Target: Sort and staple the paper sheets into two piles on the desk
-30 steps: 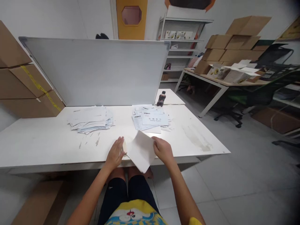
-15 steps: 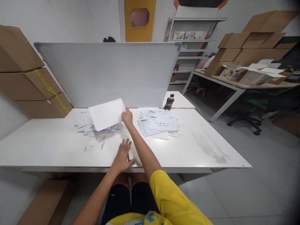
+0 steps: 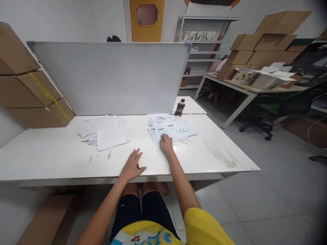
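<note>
My left hand (image 3: 131,165) rests on the white table with its fingers spread. A small pale object with a dark edge (image 3: 139,164) shows between its thumb and forefinger, mostly hidden, and I cannot tell its kind. My right hand (image 3: 166,144) touches the front edge of a pile of printed sheets (image 3: 182,128) marked "PONY", its fingers apart and slightly bent on the paper. To the left, a blank white sheet (image 3: 112,139) lies face up and askew on a loose stack of papers (image 3: 88,131). Neither hand lifts anything.
A whiteboard (image 3: 109,78) stands along the table's back edge. Behind the printed sheets is a bottle of dark drink (image 3: 180,108). Cardboard boxes (image 3: 30,92) are piled at the left. A second table (image 3: 237,86) with boxes, and an office chair (image 3: 265,131), stand to the right.
The white sheet that my right hand held over the left stack now lies on it, let go. My right hand has moved right onto the printed sheets. My left hand has stayed put.
</note>
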Available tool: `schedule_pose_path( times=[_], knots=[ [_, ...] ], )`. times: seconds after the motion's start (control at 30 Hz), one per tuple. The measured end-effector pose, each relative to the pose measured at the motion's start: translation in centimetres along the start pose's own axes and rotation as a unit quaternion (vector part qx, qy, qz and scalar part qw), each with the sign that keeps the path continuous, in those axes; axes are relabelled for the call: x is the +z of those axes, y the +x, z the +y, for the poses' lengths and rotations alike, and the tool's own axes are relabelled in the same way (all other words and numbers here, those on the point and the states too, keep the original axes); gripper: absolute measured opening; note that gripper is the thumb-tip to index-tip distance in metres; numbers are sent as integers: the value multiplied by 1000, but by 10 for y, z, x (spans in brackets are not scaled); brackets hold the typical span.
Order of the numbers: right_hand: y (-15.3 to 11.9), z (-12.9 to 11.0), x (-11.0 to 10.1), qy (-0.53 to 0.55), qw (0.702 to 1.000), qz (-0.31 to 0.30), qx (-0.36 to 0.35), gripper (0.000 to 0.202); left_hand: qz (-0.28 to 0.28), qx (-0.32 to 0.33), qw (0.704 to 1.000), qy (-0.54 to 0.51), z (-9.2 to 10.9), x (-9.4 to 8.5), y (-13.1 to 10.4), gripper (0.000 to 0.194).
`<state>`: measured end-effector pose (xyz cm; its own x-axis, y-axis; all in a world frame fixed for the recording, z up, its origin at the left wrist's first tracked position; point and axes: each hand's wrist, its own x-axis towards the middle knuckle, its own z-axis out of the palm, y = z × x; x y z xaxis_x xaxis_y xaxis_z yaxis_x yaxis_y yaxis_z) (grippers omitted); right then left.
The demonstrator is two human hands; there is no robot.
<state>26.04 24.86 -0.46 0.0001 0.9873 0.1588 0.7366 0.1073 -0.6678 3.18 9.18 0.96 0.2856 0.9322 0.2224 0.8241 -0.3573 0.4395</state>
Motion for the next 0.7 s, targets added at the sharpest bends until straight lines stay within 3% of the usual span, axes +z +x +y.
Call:
schedule_pose_path(
  times=[0.23, 0.33, 0.5, 0.7],
  knots=[
    [-31, 12, -12, -51, 989, 89, 104, 54, 5, -6, 1000, -22, -2, 3, -2, 71],
    [-49, 10, -12, -41, 986, 137, 82, 52, 10, -11, 1000, -21, -3, 4, -5, 71],
    [-75, 8, -11, -2, 984, 174, -36, 44, 10, -6, 1000, -14, -2, 5, -7, 70],
    [-64, 32, -38, -48, 983, 178, 12, 47, 0, 15, 999, -40, -6, -3, -2, 80]
  ],
)
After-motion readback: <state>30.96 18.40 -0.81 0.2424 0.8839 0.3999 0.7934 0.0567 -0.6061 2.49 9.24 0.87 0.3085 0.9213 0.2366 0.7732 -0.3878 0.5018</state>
